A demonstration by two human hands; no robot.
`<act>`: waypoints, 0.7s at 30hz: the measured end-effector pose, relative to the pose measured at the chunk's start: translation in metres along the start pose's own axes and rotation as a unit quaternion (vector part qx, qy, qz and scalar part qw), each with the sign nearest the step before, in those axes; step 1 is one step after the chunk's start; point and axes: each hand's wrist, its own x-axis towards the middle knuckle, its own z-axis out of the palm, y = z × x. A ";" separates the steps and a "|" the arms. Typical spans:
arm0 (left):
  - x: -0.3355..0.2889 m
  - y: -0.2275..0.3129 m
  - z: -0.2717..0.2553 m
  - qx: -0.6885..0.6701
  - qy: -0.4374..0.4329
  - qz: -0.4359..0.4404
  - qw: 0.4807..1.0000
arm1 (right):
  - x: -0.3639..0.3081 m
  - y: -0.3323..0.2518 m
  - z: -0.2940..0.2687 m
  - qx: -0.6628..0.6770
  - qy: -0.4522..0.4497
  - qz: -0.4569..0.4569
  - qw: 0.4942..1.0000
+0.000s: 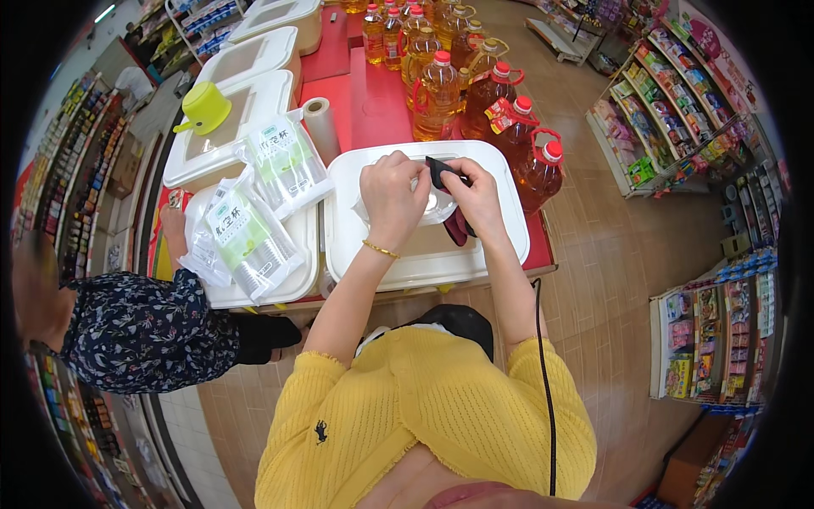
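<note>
Both my hands are close together above a white-rimmed bin lid (348,246) with a see-through panel. My left hand (394,191) is closed, its fingertips pinched beside some clear plastic (434,208); what sits in the pinch is hidden. A small black flat piece (437,172) is held between the thumb and fingers of my right hand (477,197). Just below the hands, a dark maroon item (459,229) lies against the lid. The clear plastic partly disappears behind my left hand.
Wrapped sleeves of plastic cups (246,233) and a clear bag roll (320,127) stand left. A yellow-green scoop (203,109) rests on another lid. Oil bottles (438,97) line the far right. A co-worker in a dark floral top (148,331) is at my left. Shelves (678,102) stand right.
</note>
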 end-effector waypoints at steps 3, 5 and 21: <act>0.000 0.001 0.002 0.001 0.002 0.004 1.000 | 0.001 -0.006 0.004 -0.039 0.029 -0.028 0.998; 0.000 0.000 0.002 0.000 0.002 0.009 1.000 | 0.001 -0.009 0.006 -0.061 0.041 -0.042 0.996; -0.001 0.001 0.002 -0.009 0.013 0.020 1.000 | 0.002 -0.008 0.000 -0.014 0.012 0.017 1.000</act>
